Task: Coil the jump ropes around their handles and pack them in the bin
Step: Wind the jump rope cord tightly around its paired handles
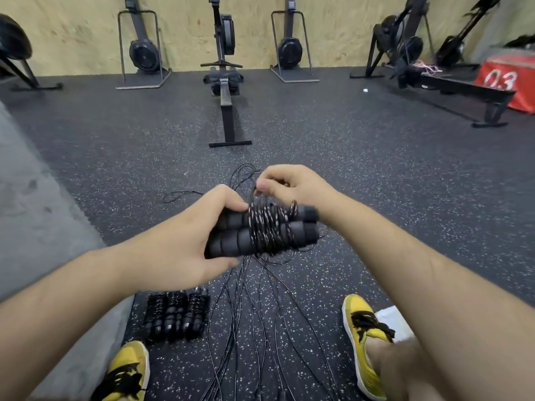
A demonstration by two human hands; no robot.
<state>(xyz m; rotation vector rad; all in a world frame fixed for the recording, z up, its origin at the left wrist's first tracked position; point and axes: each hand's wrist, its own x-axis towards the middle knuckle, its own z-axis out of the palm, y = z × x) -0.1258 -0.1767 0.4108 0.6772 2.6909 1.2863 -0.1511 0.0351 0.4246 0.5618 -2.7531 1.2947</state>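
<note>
left hand curled round the paired foam handles, right hand just above pinching the rope wound on them (thumb and forefinger), loose ropes on the floor below, coiled bundles beside those, rowing machine beyond.

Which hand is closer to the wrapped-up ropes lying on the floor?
Left. The left hand, gripping the handles, is on the same side as the finished bundles; the right hand, pinching the rope, is farther away, past the handles.
</note>
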